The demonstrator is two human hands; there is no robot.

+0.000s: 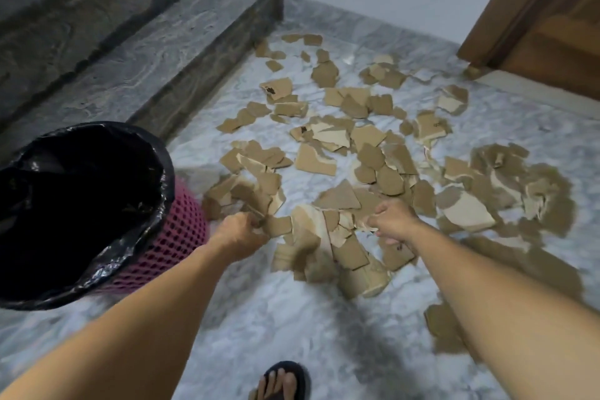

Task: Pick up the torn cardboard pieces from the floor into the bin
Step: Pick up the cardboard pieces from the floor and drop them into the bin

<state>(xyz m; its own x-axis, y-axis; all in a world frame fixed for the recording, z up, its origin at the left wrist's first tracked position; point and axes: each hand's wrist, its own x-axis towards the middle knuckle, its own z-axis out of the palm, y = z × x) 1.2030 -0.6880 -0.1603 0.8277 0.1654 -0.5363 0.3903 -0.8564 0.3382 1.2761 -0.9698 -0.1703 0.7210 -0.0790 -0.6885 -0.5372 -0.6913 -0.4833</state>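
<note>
Both down in the pile now, left hand (238, 232) and right hand (391, 221) each curled round torn cardboard pieces (328, 237) on the floor (285, 328), bin (175, 230) just left, and overfull fistfuls could shed scraps short of its rim.

Tan and pale-brown cardboard pieces (367, 153) across white-grey marbled floor (292, 328); bin (175, 237) in pink mesh, glossy black liner (78, 191); grey veined steps (130, 52); brown door (552, 10).
</note>
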